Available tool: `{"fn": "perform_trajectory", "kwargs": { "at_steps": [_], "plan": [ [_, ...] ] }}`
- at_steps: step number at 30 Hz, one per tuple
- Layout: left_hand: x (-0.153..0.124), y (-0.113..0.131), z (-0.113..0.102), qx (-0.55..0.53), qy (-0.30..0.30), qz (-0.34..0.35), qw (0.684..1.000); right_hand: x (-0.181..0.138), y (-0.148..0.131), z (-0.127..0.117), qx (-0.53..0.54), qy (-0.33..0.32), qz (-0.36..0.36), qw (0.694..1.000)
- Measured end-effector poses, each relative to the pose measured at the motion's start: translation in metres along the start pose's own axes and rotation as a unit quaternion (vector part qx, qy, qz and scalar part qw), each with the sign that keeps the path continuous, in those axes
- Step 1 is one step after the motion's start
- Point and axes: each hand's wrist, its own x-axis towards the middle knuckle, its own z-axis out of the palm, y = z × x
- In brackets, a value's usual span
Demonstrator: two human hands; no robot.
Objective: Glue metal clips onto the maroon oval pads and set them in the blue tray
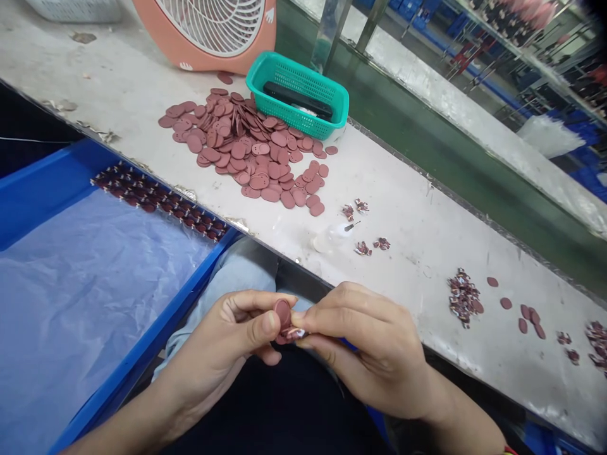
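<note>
My left hand (237,335) pinches a reddish-brown oval disc (282,312) between thumb and fingers, in front of my lap. From the other side, my right hand (365,341) grips a small painted figurine (294,333) with white and brown parts, pressed close against the disc. My fingertips partly hide both pieces, and I cannot tell whether they are joined. Beyond my hands on the bench lies a large pile of similar oval discs (270,170). A small clear bottle with a thin dark tip (331,239) lies near several loose figurines (363,248).
A green basket (339,126) holding a dark object stands behind the pile, beside an orange fan (164,38). On my left, a blue tray (208,268) lined with thin sheeting contains rows of assembled pieces (156,202). More figurines (462,297) and discs lie rightward along the bench (403,297).
</note>
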Motion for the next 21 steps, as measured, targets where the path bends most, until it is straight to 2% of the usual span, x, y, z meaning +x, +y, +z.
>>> {"fn": "perform_trajectory", "kwargs": {
  "at_steps": [7, 14, 21],
  "plan": [
    [-0.006, 0.001, 0.000, -0.006, -0.052, 0.034, 0.998, -0.002, -0.008, -0.006, 0.004, -0.029, -0.031, 0.999],
    [-0.004, 0.005, 0.004, -0.094, -0.157, 0.042, 0.982, 0.001, -0.014, -0.007, -0.007, -0.027, -0.075, 0.997],
    [-0.004, 0.002, 0.001, -0.077, -0.144, 0.030, 0.986, 0.002, -0.012, -0.004, 0.004, -0.035, -0.063, 0.997]
  ]
}}
